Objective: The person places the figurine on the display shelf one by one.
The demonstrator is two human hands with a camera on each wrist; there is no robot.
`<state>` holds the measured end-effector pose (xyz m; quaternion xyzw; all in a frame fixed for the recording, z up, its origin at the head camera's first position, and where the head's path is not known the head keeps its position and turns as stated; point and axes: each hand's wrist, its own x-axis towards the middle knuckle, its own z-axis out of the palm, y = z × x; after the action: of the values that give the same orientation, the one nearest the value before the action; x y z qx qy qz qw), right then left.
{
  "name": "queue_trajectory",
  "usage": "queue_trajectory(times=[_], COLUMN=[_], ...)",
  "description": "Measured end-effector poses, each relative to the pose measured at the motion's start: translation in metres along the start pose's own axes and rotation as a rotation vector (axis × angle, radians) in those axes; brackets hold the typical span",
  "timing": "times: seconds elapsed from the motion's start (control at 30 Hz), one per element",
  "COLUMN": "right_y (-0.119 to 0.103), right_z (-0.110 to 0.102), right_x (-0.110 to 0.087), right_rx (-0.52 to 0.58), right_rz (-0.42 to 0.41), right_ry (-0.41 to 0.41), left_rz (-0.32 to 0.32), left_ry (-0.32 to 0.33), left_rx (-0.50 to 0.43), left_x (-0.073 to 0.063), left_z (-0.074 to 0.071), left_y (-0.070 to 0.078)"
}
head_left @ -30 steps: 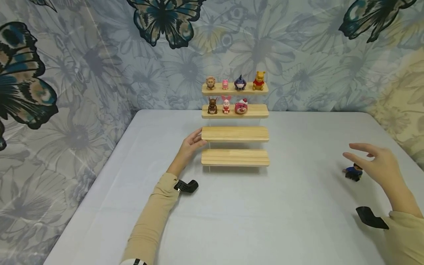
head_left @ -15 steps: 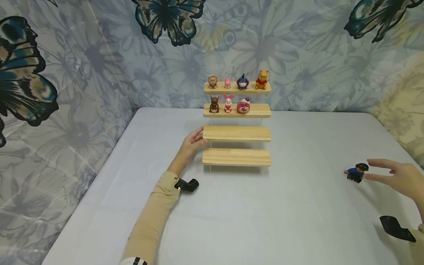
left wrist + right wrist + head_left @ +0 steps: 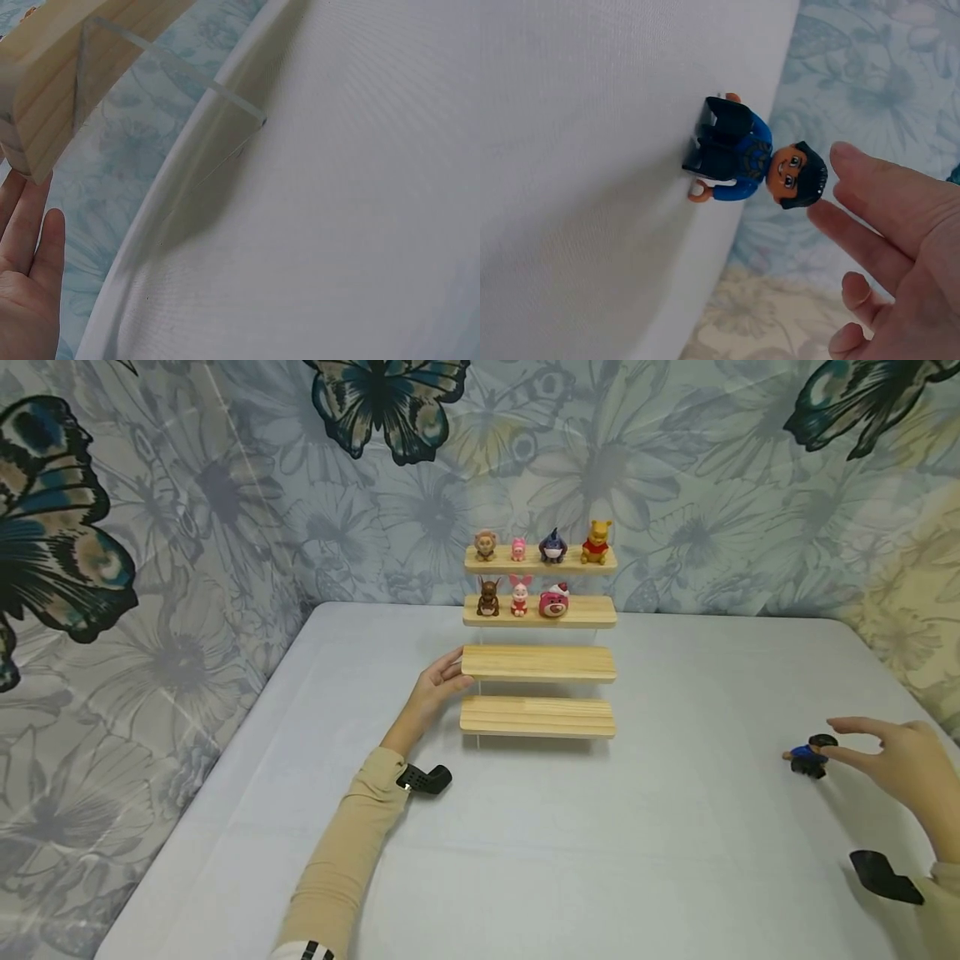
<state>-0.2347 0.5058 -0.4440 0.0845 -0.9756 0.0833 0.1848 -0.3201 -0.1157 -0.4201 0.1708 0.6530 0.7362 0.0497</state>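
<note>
My left hand [image 3: 442, 682] holds the left end of the third step of a tiered wooden display shelf [image 3: 540, 664]. In the left wrist view its fingers [image 3: 30, 225] reach up straight to the underside of the wooden board [image 3: 45, 112], partly hidden behind it. Far to the right, a toy figure [image 3: 810, 758] with black hair, a blue top and black legs sits tilted on the white table. My right hand [image 3: 896, 756] is at its head, thumb and index spread on either side. The right wrist view shows the smiling figure [image 3: 742, 150] with fingertips right at its hair.
Small character figures stand on the two upper steps, among them a yellow bear [image 3: 596, 543] in red and a pink bear [image 3: 555, 600]. The lowest step [image 3: 537, 717] is bare wood. Butterfly-printed cloth [image 3: 225, 493] hangs behind and beside the white tabletop [image 3: 600, 852].
My right hand first drew back to the right past the toy figure, then came slightly left, its thumb now overlapping the figure's head. My left hand stays at the shelf end.
</note>
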Motion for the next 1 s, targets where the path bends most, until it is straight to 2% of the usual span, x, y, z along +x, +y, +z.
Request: queue_trajectory(times=[0.07,0.23,0.47,0.63,0.73,0.9,1.0], right_y=[-0.002,-0.008,-0.009,-0.012,-0.032,-0.088,-0.113], right_z=[0.000,-0.003,-0.003,-0.005,-0.018,-0.050,-0.062], right_x=[0.001,0.002,0.007,0.009,0.014,0.024,0.029], right_rx=[0.009,0.048,0.128,0.131,0.140,0.206,0.203], right_rz=[0.006,0.049,0.178,0.196,0.228,0.255,0.250], right_ry=[0.003,-0.059,-0.168,-0.136,-0.117,-0.111,-0.057], left_rz=[-0.003,0.004,0.016,0.000,-0.010,-0.007,-0.014], left_ry=[-0.007,-0.021,-0.004,-0.008,-0.013,-0.025,-0.021], left_rx=[-0.004,-0.003,-0.011,-0.022,-0.027,-0.015,-0.023], left_x=[0.001,0.002,0.000,0.000,-0.001,-0.002,-0.002], left_z=[0.000,0.000,-0.001,-0.001,0.000,0.002,0.002], left_y=[0.001,0.001,-0.001,-0.001,0.003,0.009,0.008])
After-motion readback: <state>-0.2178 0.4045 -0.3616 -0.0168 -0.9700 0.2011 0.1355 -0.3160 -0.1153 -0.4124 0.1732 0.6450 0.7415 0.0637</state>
